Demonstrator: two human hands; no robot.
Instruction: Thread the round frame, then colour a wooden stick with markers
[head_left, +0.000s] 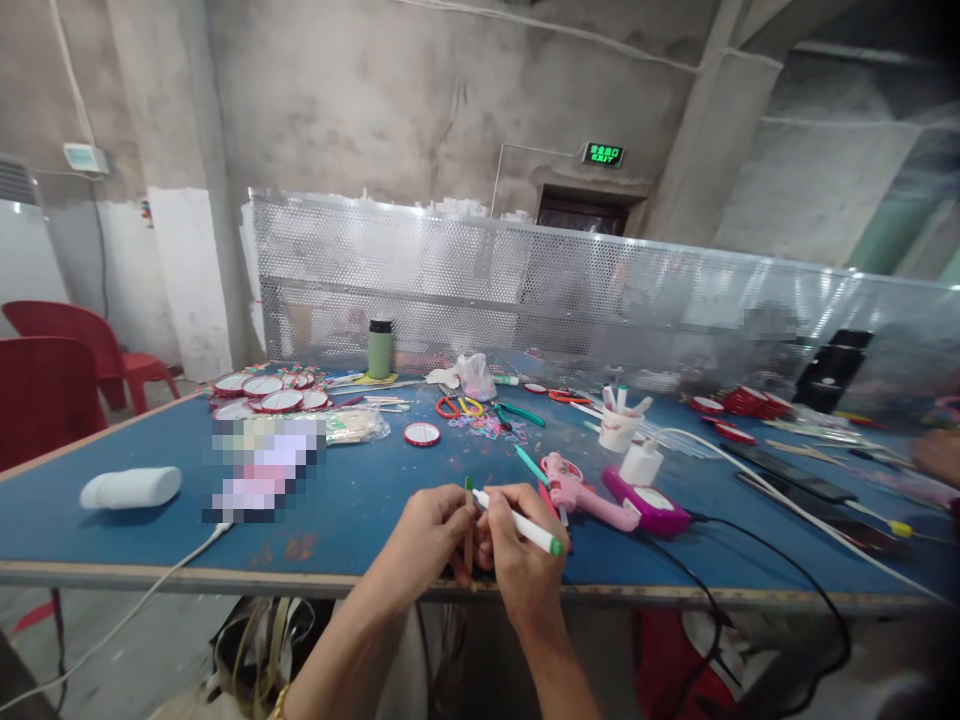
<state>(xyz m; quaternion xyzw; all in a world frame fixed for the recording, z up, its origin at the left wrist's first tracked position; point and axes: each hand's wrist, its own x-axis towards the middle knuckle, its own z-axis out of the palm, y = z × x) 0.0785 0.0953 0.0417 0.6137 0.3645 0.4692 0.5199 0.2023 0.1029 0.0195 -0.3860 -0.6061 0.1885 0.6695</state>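
My left hand (429, 532) is closed around a narrow wooden craft stick (469, 545), which stands upright near the table's front edge. Green colour covers the top end of the stick. My right hand (523, 565) grips a white marker pen (531, 529) with a green end, its tip pointing left, close to the green part of the stick. Whether tip and wood touch is too small to tell. To the right of my hands lies a pink glue gun (574, 492), beside a teal pen (531, 462).
A purple device (646, 503) with a black cable lies right, before a white bottle (641, 464) and a pen cup (619, 428). Left are a phone (266, 470), a white case (131, 488) and red-rimmed discs (281, 401). Pliers (521, 413) lie behind. Another person's hand (937, 457) shows far right.
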